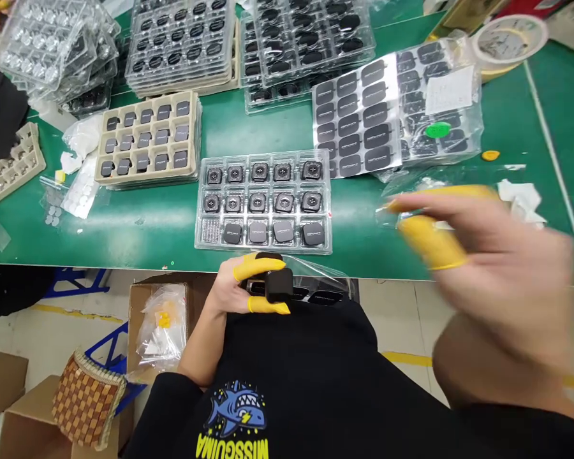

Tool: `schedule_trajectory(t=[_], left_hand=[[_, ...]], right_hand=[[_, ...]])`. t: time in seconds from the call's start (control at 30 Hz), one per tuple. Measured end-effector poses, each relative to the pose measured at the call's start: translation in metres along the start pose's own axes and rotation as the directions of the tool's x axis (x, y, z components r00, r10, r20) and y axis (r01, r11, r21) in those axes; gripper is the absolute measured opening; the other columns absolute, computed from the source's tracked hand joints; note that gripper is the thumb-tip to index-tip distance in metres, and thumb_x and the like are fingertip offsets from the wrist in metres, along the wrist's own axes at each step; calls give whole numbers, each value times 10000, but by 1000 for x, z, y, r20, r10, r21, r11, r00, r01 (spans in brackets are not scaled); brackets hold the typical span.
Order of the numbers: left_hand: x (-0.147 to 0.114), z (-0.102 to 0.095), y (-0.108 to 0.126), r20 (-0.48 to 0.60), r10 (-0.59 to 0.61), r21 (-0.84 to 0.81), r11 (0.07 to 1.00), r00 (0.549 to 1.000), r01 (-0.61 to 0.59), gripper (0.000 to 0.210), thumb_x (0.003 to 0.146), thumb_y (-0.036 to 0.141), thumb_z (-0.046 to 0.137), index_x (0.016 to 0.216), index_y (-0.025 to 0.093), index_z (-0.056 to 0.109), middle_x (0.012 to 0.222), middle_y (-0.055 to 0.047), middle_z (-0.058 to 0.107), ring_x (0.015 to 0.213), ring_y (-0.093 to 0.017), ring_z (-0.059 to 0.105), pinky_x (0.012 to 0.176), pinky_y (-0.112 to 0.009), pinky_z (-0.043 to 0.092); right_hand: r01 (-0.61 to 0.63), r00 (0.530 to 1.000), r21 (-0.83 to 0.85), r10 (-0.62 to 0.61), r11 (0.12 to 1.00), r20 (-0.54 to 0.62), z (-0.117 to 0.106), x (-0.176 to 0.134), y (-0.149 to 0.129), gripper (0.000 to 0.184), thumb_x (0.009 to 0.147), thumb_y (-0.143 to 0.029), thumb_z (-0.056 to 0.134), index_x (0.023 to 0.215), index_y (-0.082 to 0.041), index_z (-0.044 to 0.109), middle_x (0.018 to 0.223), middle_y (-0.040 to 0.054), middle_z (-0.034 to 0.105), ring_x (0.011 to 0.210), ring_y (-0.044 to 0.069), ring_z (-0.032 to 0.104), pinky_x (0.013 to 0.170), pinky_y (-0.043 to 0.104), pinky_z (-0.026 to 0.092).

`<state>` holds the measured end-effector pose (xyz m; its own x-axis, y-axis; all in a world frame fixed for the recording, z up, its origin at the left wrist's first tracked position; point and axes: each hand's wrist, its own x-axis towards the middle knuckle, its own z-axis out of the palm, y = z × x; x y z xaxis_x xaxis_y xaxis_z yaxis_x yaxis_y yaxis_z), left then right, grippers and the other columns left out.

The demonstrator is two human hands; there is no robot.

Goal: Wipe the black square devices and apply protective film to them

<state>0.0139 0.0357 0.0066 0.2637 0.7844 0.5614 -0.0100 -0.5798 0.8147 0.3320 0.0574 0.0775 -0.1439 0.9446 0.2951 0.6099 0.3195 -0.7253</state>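
Note:
My left hand (239, 287), with yellow finger cots, pinches a black square smartwatch body (279, 285) in front of my lap, just below the table edge. My right hand (488, 274) is raised over the right of the table and blurred by motion. Its cotted thumb and forefinger come together in a pinch; whatever is between them cannot be made out. In front of me lies a clear plastic tray (263, 250) of watch bodies. Its two far rows show round sensor backs, while the near row shows dark flat faces and a vacant left pocket.
Sheets of dark labels (356, 118) and a tape roll (509, 41) lie back right. A beige tray (148, 175) of watch pieces sits left, with stacked clear trays (182, 44) behind. Below the table edge stands a carton (136, 319); another person's dark sleeve (0, 115) shows far left.

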Motion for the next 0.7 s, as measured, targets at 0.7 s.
schedule_trajectory(t=[0.7], left_hand=[[-5,-19,-7,194,-69,3,998,979,70,802,702,582,1028,1404,288,775,1448,-159,730,1240,-326,797,1093,-509,682]], right_hand=[[-288,721,424,-97,859,686,53,50,-11,348,1041,-548,684,1051,-214,780,1017,66,813,908,230,727,816,353,585]])
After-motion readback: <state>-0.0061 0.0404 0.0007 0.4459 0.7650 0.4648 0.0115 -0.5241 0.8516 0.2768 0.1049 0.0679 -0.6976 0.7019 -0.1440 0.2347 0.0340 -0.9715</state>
